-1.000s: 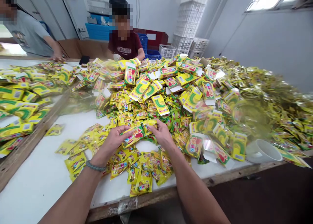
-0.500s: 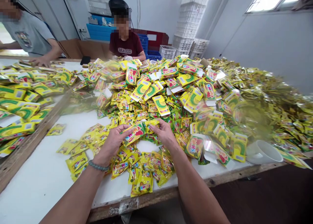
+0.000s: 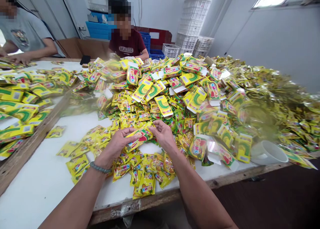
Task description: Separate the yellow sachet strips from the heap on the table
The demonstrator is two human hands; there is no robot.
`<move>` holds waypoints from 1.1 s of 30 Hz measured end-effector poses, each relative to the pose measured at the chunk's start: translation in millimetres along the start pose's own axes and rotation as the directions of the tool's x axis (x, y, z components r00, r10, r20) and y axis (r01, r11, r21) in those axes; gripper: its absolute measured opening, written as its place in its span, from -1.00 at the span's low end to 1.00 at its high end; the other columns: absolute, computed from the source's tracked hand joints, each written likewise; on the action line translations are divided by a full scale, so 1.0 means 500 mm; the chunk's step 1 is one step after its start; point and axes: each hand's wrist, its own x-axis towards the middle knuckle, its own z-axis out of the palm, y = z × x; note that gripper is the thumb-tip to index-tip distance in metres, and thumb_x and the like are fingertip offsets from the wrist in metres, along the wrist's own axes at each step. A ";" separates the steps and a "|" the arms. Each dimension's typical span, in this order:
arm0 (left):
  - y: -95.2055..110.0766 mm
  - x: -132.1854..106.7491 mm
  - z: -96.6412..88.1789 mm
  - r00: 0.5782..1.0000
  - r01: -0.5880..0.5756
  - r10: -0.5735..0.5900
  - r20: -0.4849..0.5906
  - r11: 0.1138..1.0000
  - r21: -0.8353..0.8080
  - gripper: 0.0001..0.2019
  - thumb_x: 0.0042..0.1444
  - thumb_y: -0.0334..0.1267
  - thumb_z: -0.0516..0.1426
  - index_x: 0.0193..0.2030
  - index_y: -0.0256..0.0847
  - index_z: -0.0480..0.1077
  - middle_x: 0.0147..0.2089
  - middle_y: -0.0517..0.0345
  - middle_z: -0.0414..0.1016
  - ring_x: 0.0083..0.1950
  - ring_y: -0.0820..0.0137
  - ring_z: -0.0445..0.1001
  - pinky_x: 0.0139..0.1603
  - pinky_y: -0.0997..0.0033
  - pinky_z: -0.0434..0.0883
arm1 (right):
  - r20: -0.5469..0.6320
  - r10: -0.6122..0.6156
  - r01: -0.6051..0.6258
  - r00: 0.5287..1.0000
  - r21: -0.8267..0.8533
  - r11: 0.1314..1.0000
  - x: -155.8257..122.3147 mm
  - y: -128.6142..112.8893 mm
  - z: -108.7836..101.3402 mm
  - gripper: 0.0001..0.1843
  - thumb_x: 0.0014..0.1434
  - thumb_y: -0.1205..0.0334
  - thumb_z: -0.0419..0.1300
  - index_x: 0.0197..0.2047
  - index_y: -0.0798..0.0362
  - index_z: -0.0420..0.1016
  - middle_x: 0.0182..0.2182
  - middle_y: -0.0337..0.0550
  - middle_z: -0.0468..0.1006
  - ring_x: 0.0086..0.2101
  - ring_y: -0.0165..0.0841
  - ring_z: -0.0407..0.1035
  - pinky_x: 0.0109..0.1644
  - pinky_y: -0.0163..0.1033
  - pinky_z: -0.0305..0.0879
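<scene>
My left hand [image 3: 117, 145], with a beaded bracelet at the wrist, grips a small yellow and green printed box [image 3: 140, 137] from its left side. The box lies nearly level, its picture side facing up. At its right end my right hand [image 3: 162, 134] has its fingers closed on the edge; whether a sachet is also pinched there is hidden. Loose yellow sachets [image 3: 144, 185] lie on the white table just below my hands. Beyond them rises a heap of sachets [image 3: 128, 107], with several similar boxes [image 3: 163, 105] on top.
A wooden strip [image 3: 37, 135] divides the table, with more boxes [image 3: 15, 110] on its left. A white plastic tub [image 3: 268, 153] stands near the right front edge. Two people work across the table. White crates [image 3: 192, 22] are stacked by the wall.
The sachet that showed between my right hand and the box has gone mostly out of sight at the box's end. My right hand has moved left, against the box.
</scene>
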 end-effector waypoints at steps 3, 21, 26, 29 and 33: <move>0.002 -0.001 0.005 0.998 0.055 -0.058 -0.022 0.991 -0.119 -0.55 -0.28 -0.11 0.46 -0.22 -0.24 0.56 -0.31 0.13 0.66 -0.41 0.40 0.54 -0.35 0.47 0.45 | -0.053 -0.035 0.032 0.998 -0.065 0.997 -0.004 -0.006 0.003 -0.63 0.00 -0.09 0.28 -0.34 0.06 0.44 -0.51 -0.27 0.41 -0.50 -0.43 0.23 -0.41 -0.32 0.21; 0.006 0.003 -0.006 0.988 0.115 -0.141 -0.059 0.942 -0.314 -0.51 -0.34 -0.24 0.49 -0.21 -0.28 0.52 -0.38 0.13 0.66 -0.47 0.40 0.58 -0.42 0.48 0.51 | -0.065 -0.093 0.079 0.994 -0.192 0.978 -0.009 0.002 0.009 -0.74 -0.02 -0.03 0.37 -0.44 -0.01 0.57 -0.40 -0.19 0.57 -0.26 -0.26 0.40 -0.13 -0.18 0.31; 0.011 -0.002 -0.005 0.994 0.075 -0.091 -0.057 0.966 -0.246 -0.54 -0.34 -0.20 0.49 -0.25 -0.27 0.53 -0.38 0.16 0.66 -0.46 0.44 0.55 -0.43 0.52 0.46 | -0.090 -0.113 0.090 0.990 -0.230 0.969 -0.010 0.000 0.007 -0.81 -0.02 0.06 0.38 -0.48 -0.01 0.59 -0.39 -0.18 0.56 -0.23 -0.25 0.38 -0.07 -0.15 0.28; 0.012 -0.004 -0.002 0.993 0.043 -0.063 -0.098 0.979 -0.197 -0.56 -0.36 -0.18 0.49 -0.28 -0.25 0.55 -0.36 0.16 0.66 -0.43 0.42 0.55 -0.41 0.51 0.44 | -0.084 -0.111 0.083 0.990 -0.281 0.956 -0.014 -0.008 0.011 -0.89 -0.02 0.13 0.37 -0.50 -0.06 0.60 -0.33 -0.18 0.57 -0.09 -0.23 0.36 0.03 -0.13 0.23; 0.013 -0.005 -0.002 0.996 0.003 -0.014 -0.092 0.993 -0.119 -0.59 -0.35 -0.14 0.48 -0.30 -0.21 0.58 -0.34 0.14 0.66 -0.38 0.37 0.55 -0.36 0.46 0.43 | -0.062 -0.083 0.059 0.995 -0.311 0.948 -0.016 -0.019 0.010 -0.92 -0.03 0.18 0.39 -0.52 -0.08 0.61 -0.33 -0.17 0.57 -0.02 -0.19 0.33 0.09 -0.08 0.19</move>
